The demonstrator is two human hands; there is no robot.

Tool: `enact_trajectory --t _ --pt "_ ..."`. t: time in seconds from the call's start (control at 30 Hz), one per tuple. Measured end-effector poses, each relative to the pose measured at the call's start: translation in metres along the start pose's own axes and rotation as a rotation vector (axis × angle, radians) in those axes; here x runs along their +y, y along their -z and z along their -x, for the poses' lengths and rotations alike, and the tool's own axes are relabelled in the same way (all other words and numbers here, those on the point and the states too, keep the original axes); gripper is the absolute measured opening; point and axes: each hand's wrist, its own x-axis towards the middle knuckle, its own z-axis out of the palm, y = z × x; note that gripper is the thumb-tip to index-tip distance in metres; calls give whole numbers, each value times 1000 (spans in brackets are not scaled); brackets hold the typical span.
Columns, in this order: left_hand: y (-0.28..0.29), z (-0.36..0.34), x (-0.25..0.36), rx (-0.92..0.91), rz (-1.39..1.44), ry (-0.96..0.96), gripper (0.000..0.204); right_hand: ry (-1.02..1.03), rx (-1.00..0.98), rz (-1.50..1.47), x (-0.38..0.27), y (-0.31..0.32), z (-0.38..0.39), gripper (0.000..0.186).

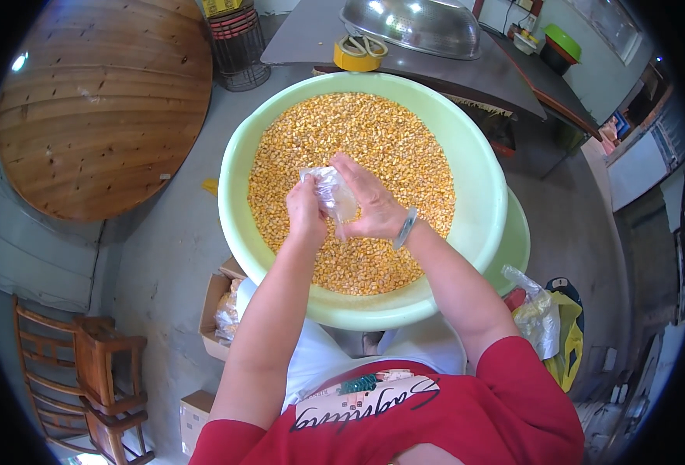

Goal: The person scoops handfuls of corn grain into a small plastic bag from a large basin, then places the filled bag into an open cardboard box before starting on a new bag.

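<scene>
A clear plastic bag (333, 191) is held over the middle of a big pale green basin (482, 205) filled with yellow corn kernels (373, 267). My left hand (305, 209) pinches the bag's left side between closed fingers. On the other side my right hand (375, 203), a bracelet at its wrist, is spread in a wide curve. Its thumb and fingers are apart around the bag's right side, touching or very close to it. The bag looks crumpled and thin; I cannot make out anything inside it.
Beyond the basin stands a grey table (303, 39) with a metal bowl (412, 27) and a yellow tape roll (358, 54). Left are a round wooden tabletop (106, 108) and wooden chairs (102, 364). An open carton (217, 314) and plastic bags (540, 318) flank my legs.
</scene>
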Motion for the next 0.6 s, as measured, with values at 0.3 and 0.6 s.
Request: enact_trajectory --t 0.3,0.6 --pt "-5 9 10 60 -8 -11 19 -98 324 160 19 1 6 19" --pt "14 -14 10 42 396 -57 27 242 200 74 9 9 1 18"
